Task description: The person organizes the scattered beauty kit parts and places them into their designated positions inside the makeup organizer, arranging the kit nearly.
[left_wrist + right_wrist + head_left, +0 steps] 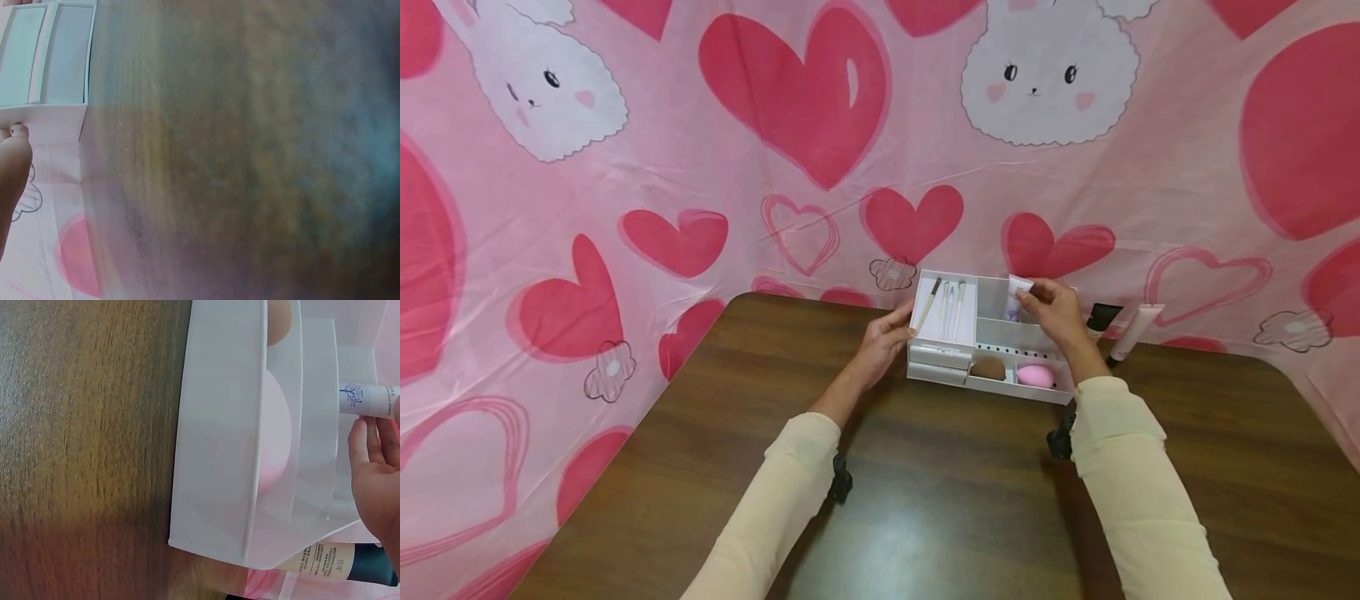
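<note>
A white desktop organizer (943, 354) stands on the table. My right hand (1060, 312) pinches a white tube (1015, 297) with a blue tree print, upright in the organizer's rear compartment; the tube's lower end is behind the divider in the right wrist view. My left hand (883, 342) rests against the organizer's left side, fingers fairly straight; in the left wrist view only part of this hand (14, 162) shows. Several makeup brushes (953, 308) lie on the organizer's left top. In the front compartments sit a brown makeup sponge (988, 368) and a pink makeup sponge (1036, 376).
Right of the organizer stand a black-capped tube (1103, 317) with a beige body and a tall pale pink tube (1135, 335). The brown wooden table (887, 517) reaches back to a pink curtain (700, 150) with hearts and rabbits. Two drawers (936, 372) face the front left.
</note>
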The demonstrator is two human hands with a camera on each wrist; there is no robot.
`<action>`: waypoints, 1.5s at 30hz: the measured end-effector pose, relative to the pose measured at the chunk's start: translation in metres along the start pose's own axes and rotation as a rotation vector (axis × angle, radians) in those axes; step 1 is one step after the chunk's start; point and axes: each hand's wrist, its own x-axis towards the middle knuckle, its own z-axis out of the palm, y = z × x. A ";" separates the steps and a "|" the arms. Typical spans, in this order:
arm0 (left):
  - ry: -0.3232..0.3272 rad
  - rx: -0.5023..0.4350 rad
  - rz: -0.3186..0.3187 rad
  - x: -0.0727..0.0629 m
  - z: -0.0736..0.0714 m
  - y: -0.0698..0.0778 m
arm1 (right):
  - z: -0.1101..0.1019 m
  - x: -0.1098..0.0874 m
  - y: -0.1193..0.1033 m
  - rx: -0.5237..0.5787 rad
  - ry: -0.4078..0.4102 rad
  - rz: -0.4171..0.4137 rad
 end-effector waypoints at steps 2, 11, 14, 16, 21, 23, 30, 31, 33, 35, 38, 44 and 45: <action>0.003 -0.004 -0.001 0.000 0.001 0.000 | 0.000 0.000 0.000 -0.003 -0.003 0.009; 0.011 -0.012 -0.009 0.000 0.002 0.000 | -0.005 -0.002 -0.002 0.033 -0.006 -0.030; 0.015 -0.019 -0.011 0.000 0.002 0.000 | -0.009 -0.003 -0.003 0.081 -0.008 -0.094; 0.017 -0.024 -0.012 0.000 0.002 0.000 | -0.012 -0.003 -0.004 0.098 -0.012 -0.131; 0.020 -0.030 -0.012 0.000 0.001 0.000 | -0.023 -0.004 -0.011 0.112 -0.010 -0.150; 0.020 -0.027 -0.015 0.000 0.001 -0.001 | -0.028 -0.005 -0.015 0.100 0.006 -0.146; 0.019 -0.016 -0.020 0.001 0.001 -0.001 | -0.055 -0.021 -0.027 -0.011 0.065 -0.181; 0.017 -0.016 -0.019 0.001 0.001 -0.001 | -0.060 -0.024 -0.029 -0.019 0.070 -0.180; 0.015 -0.019 -0.019 0.000 0.001 0.000 | -0.069 -0.031 -0.030 -0.035 0.086 -0.176; 0.018 -0.023 -0.018 0.000 0.001 0.000 | -0.077 -0.037 -0.030 -0.030 0.099 -0.175; 0.027 -0.028 -0.019 0.001 0.000 0.000 | -0.088 -0.042 -0.025 0.002 0.124 -0.196; 0.017 -0.020 -0.017 0.001 0.001 0.000 | -0.108 -0.051 -0.013 0.214 0.255 -0.209; 0.014 -0.021 -0.016 0.001 0.001 -0.001 | -0.110 -0.052 -0.011 0.277 0.295 -0.205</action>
